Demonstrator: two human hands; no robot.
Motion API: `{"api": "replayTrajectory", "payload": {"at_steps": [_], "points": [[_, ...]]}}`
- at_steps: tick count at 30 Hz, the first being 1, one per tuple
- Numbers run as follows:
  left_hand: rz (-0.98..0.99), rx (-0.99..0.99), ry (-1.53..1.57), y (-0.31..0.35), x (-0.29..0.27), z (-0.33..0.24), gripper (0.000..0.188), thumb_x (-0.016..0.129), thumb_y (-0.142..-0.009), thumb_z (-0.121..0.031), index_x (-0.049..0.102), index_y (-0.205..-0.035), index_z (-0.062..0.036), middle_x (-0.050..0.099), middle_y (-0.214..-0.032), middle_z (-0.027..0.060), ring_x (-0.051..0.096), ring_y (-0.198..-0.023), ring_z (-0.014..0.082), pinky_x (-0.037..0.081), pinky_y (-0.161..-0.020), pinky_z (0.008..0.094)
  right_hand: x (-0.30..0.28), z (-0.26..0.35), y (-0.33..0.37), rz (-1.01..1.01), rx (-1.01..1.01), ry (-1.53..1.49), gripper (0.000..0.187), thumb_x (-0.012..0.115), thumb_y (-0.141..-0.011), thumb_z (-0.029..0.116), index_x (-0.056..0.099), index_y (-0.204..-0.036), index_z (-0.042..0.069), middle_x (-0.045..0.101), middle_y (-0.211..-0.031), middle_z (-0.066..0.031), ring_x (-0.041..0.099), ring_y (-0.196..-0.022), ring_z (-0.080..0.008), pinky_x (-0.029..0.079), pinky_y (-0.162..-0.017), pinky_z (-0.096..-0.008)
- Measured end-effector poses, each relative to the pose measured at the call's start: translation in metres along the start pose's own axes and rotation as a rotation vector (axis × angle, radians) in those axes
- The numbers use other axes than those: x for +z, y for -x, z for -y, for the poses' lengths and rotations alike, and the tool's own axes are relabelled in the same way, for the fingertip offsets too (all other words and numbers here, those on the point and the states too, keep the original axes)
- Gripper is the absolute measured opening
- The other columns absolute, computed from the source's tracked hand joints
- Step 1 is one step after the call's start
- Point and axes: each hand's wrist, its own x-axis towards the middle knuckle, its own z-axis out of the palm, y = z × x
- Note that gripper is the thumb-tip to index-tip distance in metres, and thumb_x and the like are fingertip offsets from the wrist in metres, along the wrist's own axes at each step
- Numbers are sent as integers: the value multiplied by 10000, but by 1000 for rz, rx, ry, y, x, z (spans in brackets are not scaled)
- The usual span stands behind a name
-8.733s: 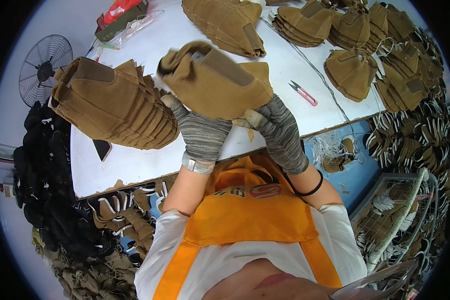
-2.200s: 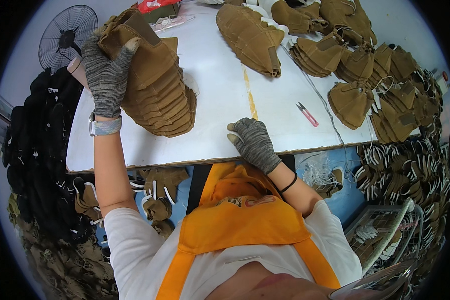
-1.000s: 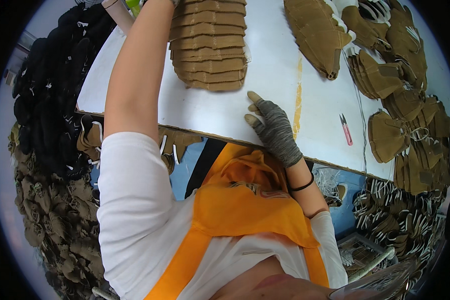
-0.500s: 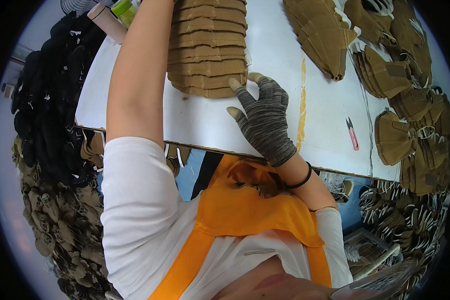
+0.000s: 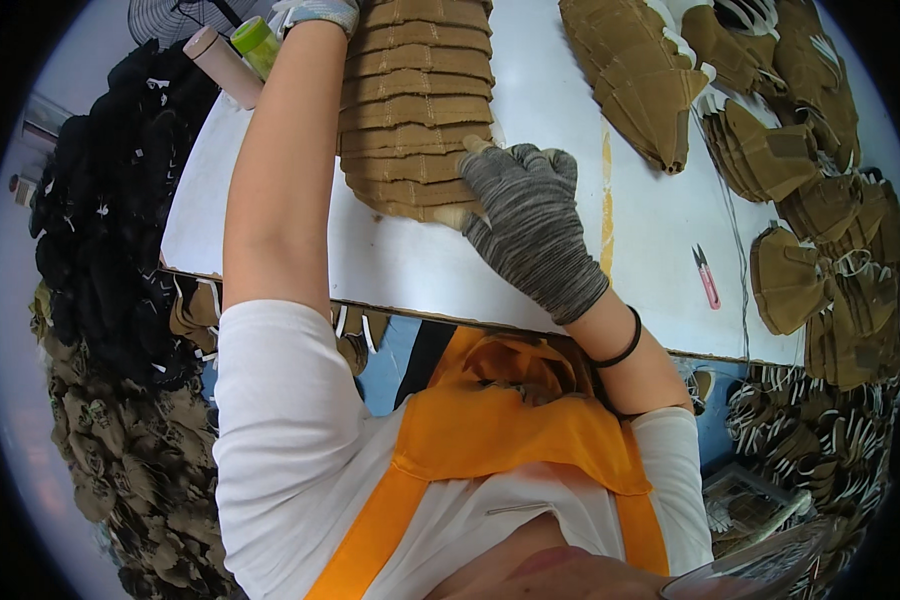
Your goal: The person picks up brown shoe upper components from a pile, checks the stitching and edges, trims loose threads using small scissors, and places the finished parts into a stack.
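Observation:
A long row of overlapping brown fabric pieces (image 5: 417,110) runs down the white table, with stitching along its middle. My right hand (image 5: 535,230), in a grey striped glove with pale fingertips, is at the row's near right corner. Its thumb and index fingertip grip the edge of the nearest pieces, and the other fingers are curled. My left arm stretches along the row's left side. At the top edge my gloved left hand (image 5: 317,12) is partly cut off beside the row's far part, its fingers mostly hidden.
Pink-handled thread snips (image 5: 708,278) lie on the table (image 5: 660,255) at right. More brown fabric stacks (image 5: 642,85) fill the far right and right edge. A pink bottle (image 5: 220,65) and a green-lidded container (image 5: 255,45) stand far left. Black bundles (image 5: 110,200) are heaped beyond the left edge.
My right hand has moved left and its fingers have closed in at the row's corner. The row's near end lies slightly closer to me. My left hand has come partly into view.

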Motion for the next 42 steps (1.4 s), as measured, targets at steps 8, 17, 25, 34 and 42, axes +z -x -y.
{"api": "replayTrajectory", "payload": {"at_steps": [8, 17, 25, 34, 42], "points": [[-25, 2, -73, 1, 3, -5, 818, 741, -786, -410, 394, -1406, -7, 550, -1301, 215, 526, -1200, 305, 399, -1025, 355, 2, -17, -33, 17, 85, -85, 793, 523, -883, 591, 396, -1409, 11, 661, -987, -135, 604, -965, -234, 366, -917, -428], [-22, -53, -126, 9, -8, -10, 809, 718, -777, -466, 423, -1376, -8, 572, -1265, 229, 555, -1165, 318, 418, -992, 367, -12, -14, -54, 61, 38, 96, 779, 570, -815, 645, 539, -1316, 50, 468, -1345, -168, 428, -1245, -300, 286, -1056, -474], [-4, -112, -103, 20, -6, -31, 731, 713, -792, -461, 470, -1321, -19, 597, -1215, 208, 571, -1106, 315, 431, -964, 371, -7, -34, -66, -43, -83, 52, 779, 612, -763, 658, 573, -1291, 87, 381, -1465, -160, 346, -1348, -304, 200, -1111, -504], [-97, 42, -128, 14, 0, -9, 697, 734, -785, -426, 489, -1299, -25, 593, -1214, 223, 569, -1114, 328, 436, -965, 375, -42, -43, -116, 32, 197, -355, 989, 596, -745, 735, 368, -1437, 66, 678, -1040, -186, 662, -946, -324, 524, -797, -399], [-95, 52, 17, 7, 6, 10, 651, 730, -794, -405, 504, -1274, -27, 609, -1162, 201, 579, -1076, 309, 449, -946, 378, 0, -49, -88, -117, 76, -273, 1136, 623, -648, 789, 297, -1476, 81, 579, -1170, -214, 556, -1121, -354, 411, -1000, -435]]}}
